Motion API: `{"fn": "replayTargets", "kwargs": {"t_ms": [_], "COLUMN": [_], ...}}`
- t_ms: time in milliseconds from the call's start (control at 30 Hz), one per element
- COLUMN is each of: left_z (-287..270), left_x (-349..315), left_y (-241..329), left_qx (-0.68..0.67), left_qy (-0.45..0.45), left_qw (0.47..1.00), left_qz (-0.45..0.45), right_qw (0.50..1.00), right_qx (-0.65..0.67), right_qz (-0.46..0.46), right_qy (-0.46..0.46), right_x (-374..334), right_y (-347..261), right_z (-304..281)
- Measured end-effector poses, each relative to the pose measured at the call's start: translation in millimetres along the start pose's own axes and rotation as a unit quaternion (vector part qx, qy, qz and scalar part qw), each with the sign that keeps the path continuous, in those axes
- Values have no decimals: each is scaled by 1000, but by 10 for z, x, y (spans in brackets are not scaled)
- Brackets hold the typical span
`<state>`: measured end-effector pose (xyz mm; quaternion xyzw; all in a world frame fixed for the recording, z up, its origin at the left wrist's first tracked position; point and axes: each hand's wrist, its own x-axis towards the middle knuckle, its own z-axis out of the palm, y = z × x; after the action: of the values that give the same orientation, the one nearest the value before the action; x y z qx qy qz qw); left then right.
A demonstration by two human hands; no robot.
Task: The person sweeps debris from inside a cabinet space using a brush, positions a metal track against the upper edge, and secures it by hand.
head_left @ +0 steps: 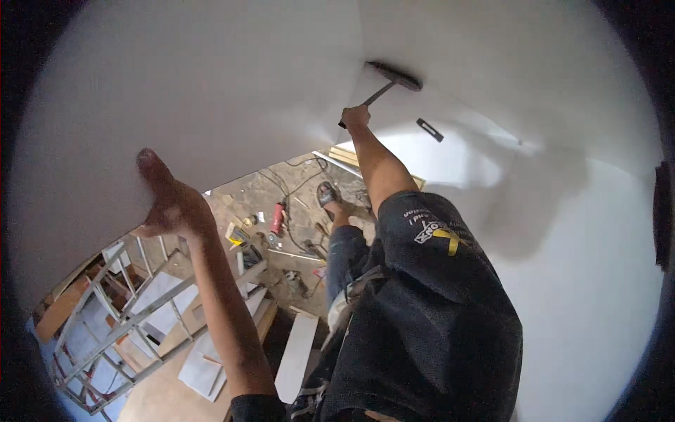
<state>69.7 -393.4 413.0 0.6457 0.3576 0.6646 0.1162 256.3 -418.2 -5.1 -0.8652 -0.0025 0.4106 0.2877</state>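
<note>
My left hand (176, 211) grips the lower edge of a large white panel (211, 91), its thumb up against the face and its other fingers mostly hidden. Raised ahead, my right hand (356, 116) is wrapped round the handle of a hammer (380, 93). The hammer's long dark head (398, 76) is close to the line where the panel meets the pale surface on the right; whether it touches I cannot tell. Right of that hand, a small dark oblong fitting with a light middle (429, 130) shows on the white surface.
On the littered floor below lie a red power tool (277, 219), cables (288, 190) and a yellow item (237, 234). A metal ladder (133, 323) rests over boards at lower left. One white board (297, 355) lies near my legs. A white wall (583, 302) stands at right.
</note>
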Motion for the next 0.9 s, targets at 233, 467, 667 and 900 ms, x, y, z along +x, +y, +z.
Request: {"fn": "replayTargets", "kwargs": {"t_ms": [233, 467, 667, 900], "left_z": [21, 36, 31, 19], "left_x": [23, 112, 80, 65], "left_y": [139, 79, 62, 181], "left_qx": [14, -5, 70, 21], "left_qy": [-8, 0, 6, -23], "left_qw": [999, 995, 994, 999], "left_qz": [41, 100, 88, 13], "right_qw": [893, 814, 844, 887], "right_qx": [-342, -413, -348, -406], "right_qz": [-249, -304, -255, -203], "right_qy": [-152, -274, -317, -87], "right_x": [-1010, -1568, -1874, -1424], "right_y": [1261, 2412, 2146, 2060], "right_z": [-194, -1335, -2256, -2803]}}
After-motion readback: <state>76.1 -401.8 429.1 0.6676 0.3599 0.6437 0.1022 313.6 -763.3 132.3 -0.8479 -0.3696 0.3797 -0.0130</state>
